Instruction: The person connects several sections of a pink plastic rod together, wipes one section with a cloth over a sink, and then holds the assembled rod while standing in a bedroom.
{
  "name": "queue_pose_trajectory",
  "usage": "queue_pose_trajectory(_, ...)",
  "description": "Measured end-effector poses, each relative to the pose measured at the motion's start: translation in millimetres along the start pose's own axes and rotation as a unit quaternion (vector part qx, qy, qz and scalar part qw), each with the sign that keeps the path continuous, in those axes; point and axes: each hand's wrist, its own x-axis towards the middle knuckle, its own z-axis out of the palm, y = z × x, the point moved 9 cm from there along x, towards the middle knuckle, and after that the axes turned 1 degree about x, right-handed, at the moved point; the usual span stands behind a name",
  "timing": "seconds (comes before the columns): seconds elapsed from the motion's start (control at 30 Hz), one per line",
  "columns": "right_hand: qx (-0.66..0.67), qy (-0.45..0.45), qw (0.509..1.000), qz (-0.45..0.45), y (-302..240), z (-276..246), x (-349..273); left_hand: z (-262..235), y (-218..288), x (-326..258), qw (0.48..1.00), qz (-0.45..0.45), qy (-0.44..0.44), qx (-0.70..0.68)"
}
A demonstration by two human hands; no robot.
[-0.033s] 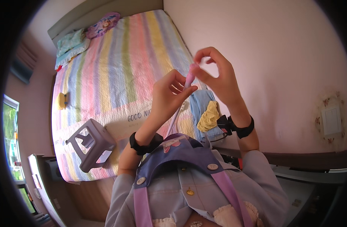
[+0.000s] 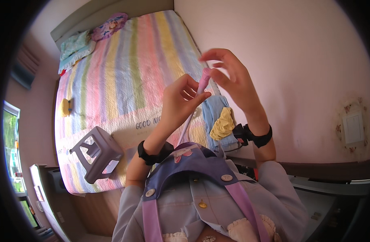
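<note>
My left hand (image 2: 181, 101) is raised in front of my chest, its fingers closed round a slim pink stick (image 2: 202, 84). A thin pale shaft (image 2: 186, 129) runs from the stick down toward my purple-strapped top. My right hand (image 2: 233, 80) is just to the right. Its thumb and forefinger pinch the stick's upper tip and the other fingers are spread. Both wrists wear black bands. The lower end of the shaft is hidden behind my clothing.
Below my hands lies a bed with a pastel striped quilt (image 2: 124, 80). On it are a grey plastic stool (image 2: 98, 155) on its side, a yellow cloth (image 2: 223, 123) on a blue folded cloth (image 2: 213, 109), and pillows (image 2: 78, 46). A pink wall with a switch plate (image 2: 352, 127) stands on the right.
</note>
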Motion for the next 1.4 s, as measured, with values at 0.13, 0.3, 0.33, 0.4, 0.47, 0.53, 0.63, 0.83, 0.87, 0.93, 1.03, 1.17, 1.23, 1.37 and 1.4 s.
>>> queue_pose_trajectory(0.13, 0.129, -0.035, 0.990, 0.036, 5, -3, -7, 8, -3, -6, 0.999, -0.017, -0.029, -0.003)
queue_pose_trajectory(0.3, -0.034, -0.006, 0.999, -0.001, 1, -13, -14, 18, 0, -9, 0.999, -0.005, -0.046, -0.008)
queue_pose_trajectory(0.33, -0.036, -0.002, 0.999, 0.000, 3, -18, -18, 22, 0, -11, 0.998, -0.012, -0.069, -0.009)
queue_pose_trajectory(0.4, 0.111, -0.077, 0.989, 0.054, 14, -13, -31, 28, -2, -12, 0.995, -0.016, -0.095, -0.010)
queue_pose_trajectory(0.47, 0.057, -0.055, 0.995, 0.062, 18, -20, -41, 37, -6, -12, 0.993, 0.005, -0.114, 0.002)
queue_pose_trajectory(0.53, -0.005, -0.008, 0.997, 0.070, 24, -31, -51, 49, -14, -8, 0.993, 0.020, -0.118, 0.019)
queue_pose_trajectory(0.63, -0.081, 0.046, 0.987, 0.132, 41, -46, -72, 74, -30, -5, 0.989, 0.039, -0.139, 0.033)
queue_pose_trajectory(0.83, -0.082, 0.148, 0.969, 0.177, 58, -74, -131, 133, -22, -5, 0.958, 0.121, -0.239, 0.104)
queue_pose_trajectory(0.87, -0.125, 0.178, 0.962, 0.163, 60, -82, -144, 149, -23, -8, 0.935, 0.140, -0.296, 0.135)
queue_pose_trajectory(0.93, -0.199, 0.193, 0.941, 0.194, 85, -91, -176, 154, -23, -8, 0.938, 0.159, -0.300, 0.073)
queue_pose_trajectory(1.03, -0.433, 0.070, 0.845, 0.306, 155, -87, -247, 149, -15, 0, 0.930, 0.120, -0.345, -0.033)
queue_pose_trajectory(1.17, -0.168, 0.084, 0.934, 0.303, 128, -96, -240, 86, 19, 24, 0.938, 0.189, -0.259, -0.133)
queue_pose_trajectory(1.23, 0.007, 0.180, 0.965, 0.188, 54, -115, -195, 53, 66, 23, 0.899, 0.288, -0.250, -0.215)
queue_pose_trajectory(1.37, -0.175, 0.210, 0.943, -0.190, -94, -143, -146, 9, 161, 6, 0.863, 0.454, -0.191, -0.116)
queue_pose_trajectory(1.4, -0.105, 0.125, 0.953, -0.253, -118, -135, -131, 3, 162, -1, 0.867, 0.449, -0.188, -0.108)
